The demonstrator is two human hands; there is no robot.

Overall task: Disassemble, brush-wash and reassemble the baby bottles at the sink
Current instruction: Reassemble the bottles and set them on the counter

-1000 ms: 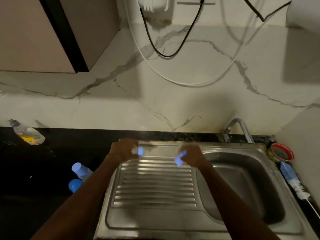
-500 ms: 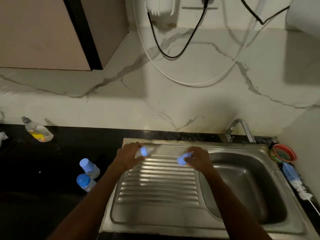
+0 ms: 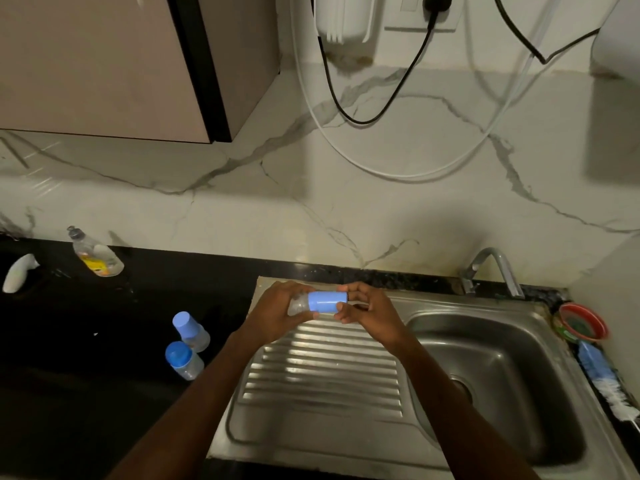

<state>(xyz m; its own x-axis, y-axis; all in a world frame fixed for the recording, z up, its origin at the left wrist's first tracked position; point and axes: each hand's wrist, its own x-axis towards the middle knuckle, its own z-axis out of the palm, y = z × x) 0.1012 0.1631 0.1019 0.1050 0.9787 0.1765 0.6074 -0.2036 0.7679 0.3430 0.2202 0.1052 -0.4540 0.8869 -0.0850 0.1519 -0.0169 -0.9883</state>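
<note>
**Cap and bottle brought together**

Both hands, apart half a second ago, now meet at frame centre above the drainboard. Three baby bottles: two standing on the counter at lower left, one held sideways. Left hand curls around its clear body; right hand pinches the blue cap.

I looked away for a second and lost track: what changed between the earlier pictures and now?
The hands came together: the left hand holds the clear bottle and the right hand has brought the blue cap onto its end, where earlier each held its piece apart over the drainboard. The two bottles on the counter and the brush lie as before.
</note>
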